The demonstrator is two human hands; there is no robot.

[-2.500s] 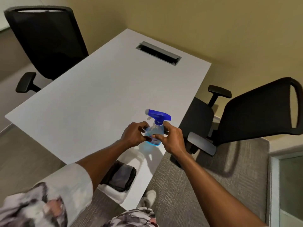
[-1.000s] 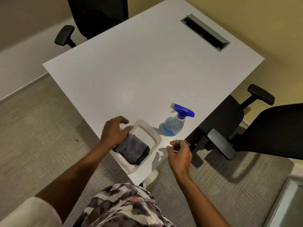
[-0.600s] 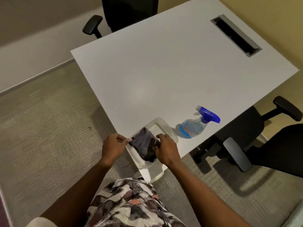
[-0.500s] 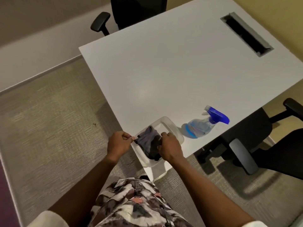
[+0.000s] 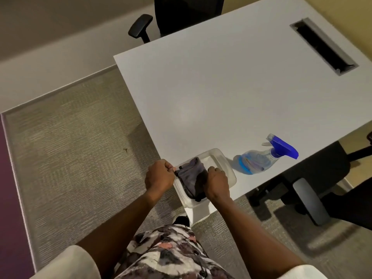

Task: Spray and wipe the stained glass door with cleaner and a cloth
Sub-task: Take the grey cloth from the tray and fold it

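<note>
Left hand (image 5: 160,175) and right hand (image 5: 217,183) — both pinching dark cloth (image 5: 191,177) in clear tray (image 5: 225,160); spray bottle (image 5: 259,161) right of them.

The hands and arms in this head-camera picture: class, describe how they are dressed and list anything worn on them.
Both hands, left and right, are bare: no gloves, rings or watch show. The forearms are uncovered too. Short cream sleeves cover the upper arms at the bottom corners of the picture. Between the arms hangs a garment with a black, white and pink pattern.
</note>
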